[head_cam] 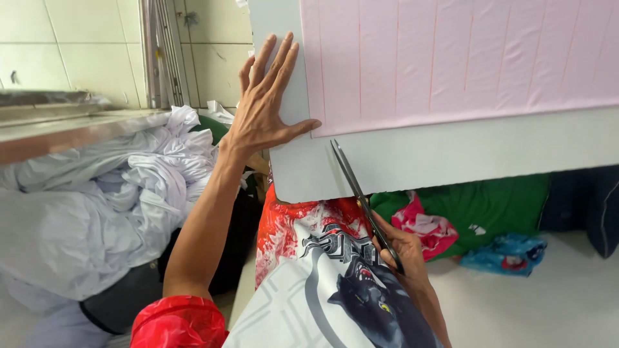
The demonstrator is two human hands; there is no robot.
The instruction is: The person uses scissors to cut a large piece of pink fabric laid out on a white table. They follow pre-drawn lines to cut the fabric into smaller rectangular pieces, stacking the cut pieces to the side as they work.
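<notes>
Left hand (pixel 261 106) lies flat, fingers spread, on the pink cloth (pixel 464 58) w/ thin lines, at its edge on the white table (pixel 451 151). Right hand (pixel 403 248) grips black scissors (pixel 361 196), blades together, tip at the cloth's corner. White clothes pile (pixel 122 200) left; green cloth (pixel 490 206), blue plastic bag (pixel 506 254) under the table.

Only one package shows — a crumpled blue plastic bag (pixel 509 252) with a red patch, lying on the pale floor (pixel 548 303) at the right, beside the green cloth (pixel 490 206) — no signs, no screens.
</notes>
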